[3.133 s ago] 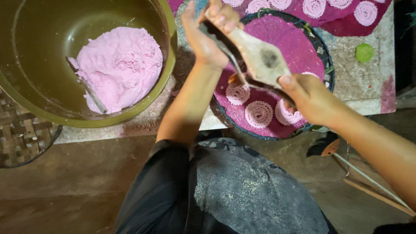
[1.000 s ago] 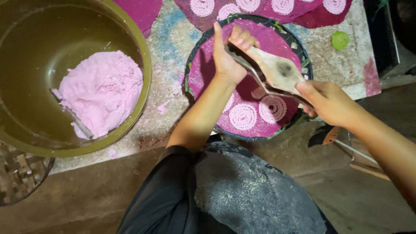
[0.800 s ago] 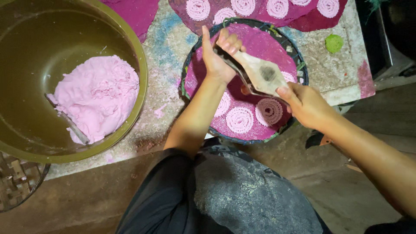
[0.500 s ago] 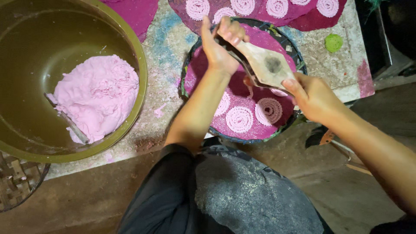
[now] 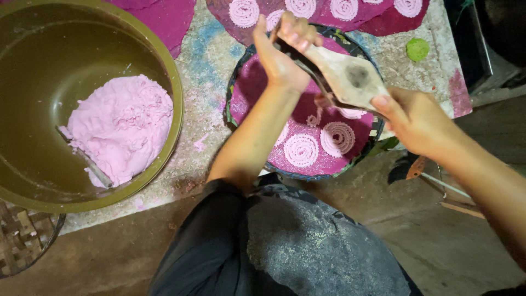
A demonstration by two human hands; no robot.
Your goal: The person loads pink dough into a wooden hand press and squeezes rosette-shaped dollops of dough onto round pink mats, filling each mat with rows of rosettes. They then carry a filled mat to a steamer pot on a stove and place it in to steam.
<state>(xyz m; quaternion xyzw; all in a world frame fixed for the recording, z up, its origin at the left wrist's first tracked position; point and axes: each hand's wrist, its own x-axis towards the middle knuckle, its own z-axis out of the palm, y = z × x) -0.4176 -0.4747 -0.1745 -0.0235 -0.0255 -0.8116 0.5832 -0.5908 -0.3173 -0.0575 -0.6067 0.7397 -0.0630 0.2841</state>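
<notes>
Both hands squeeze the wooden press (image 5: 345,77): left hand (image 5: 282,52) wrapped round its far end, right hand (image 5: 413,118) clamped on the near end. It hangs over the tray (image 5: 241,118), where a new coil (image 5: 315,118) forms below. Uneven pressure (or a wobble) could break the strand or drop it onto the finished coils (image 5: 320,143).

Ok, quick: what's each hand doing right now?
Left hand: closed on the far end of the wooden press.
Right hand: closed on the near end of the same press.
</notes>
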